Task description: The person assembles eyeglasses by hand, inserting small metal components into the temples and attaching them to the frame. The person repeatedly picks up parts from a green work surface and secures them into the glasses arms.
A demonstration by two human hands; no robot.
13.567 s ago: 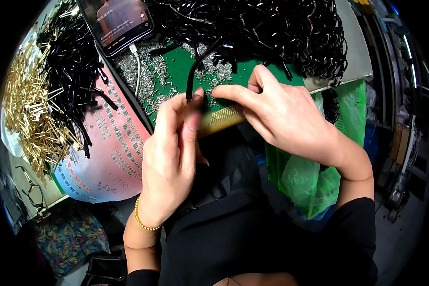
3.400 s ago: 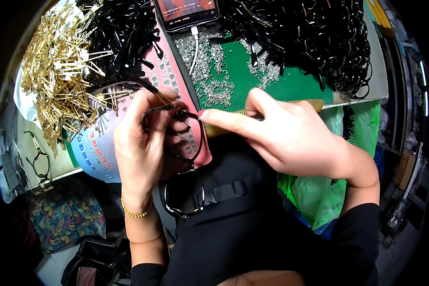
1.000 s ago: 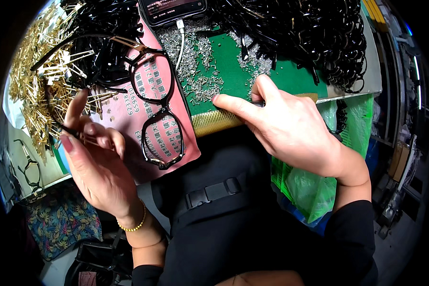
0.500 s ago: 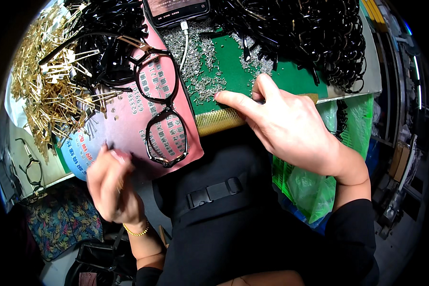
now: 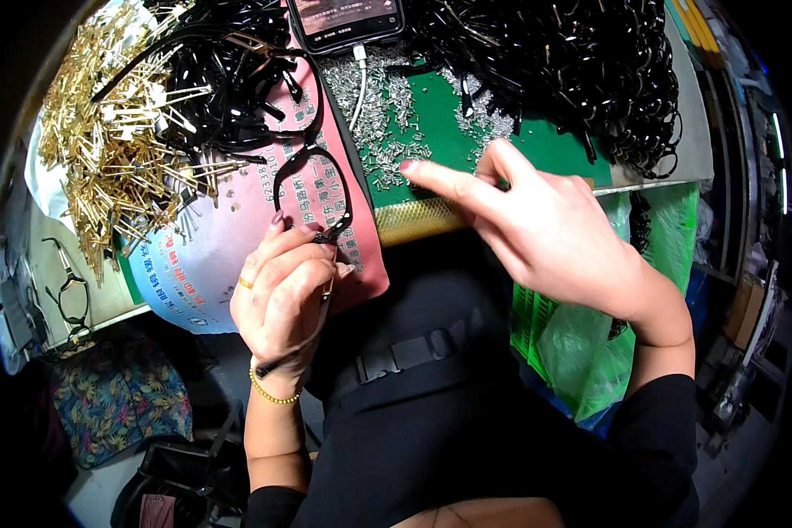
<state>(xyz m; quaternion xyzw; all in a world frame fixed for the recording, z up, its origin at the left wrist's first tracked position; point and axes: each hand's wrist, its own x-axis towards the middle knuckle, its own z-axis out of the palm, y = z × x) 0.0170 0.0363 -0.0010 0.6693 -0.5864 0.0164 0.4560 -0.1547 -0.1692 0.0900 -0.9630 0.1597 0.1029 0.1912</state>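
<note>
My left hand (image 5: 277, 304) is closed on a black eyeglass frame (image 5: 347, 180) at its near end, above the printed sheet. A thin temple arm (image 5: 282, 359) also lies in that hand, its dark tip sticking out by the wrist; the fingers hide the rest. My right hand (image 5: 546, 229) has one finger stretched out, its tip at the near edge of a pile of tiny silver screws (image 5: 399, 158). Its other fingers are bent, partly hidden, and I see nothing held in them.
A heap of gold temple pieces (image 5: 106, 132) lies at left. Black glasses parts (image 5: 554, 70) are piled at far right. A phone (image 5: 348, 22) with a white cable (image 5: 362, 88) stands behind the screws. A pink and blue sheet (image 5: 229, 290) and a green mat (image 5: 431, 97) cover the table.
My left hand has moved right and up and taken hold of the eyeglass frame's near end. The frame has shifted up. My right hand stays by the screws.
</note>
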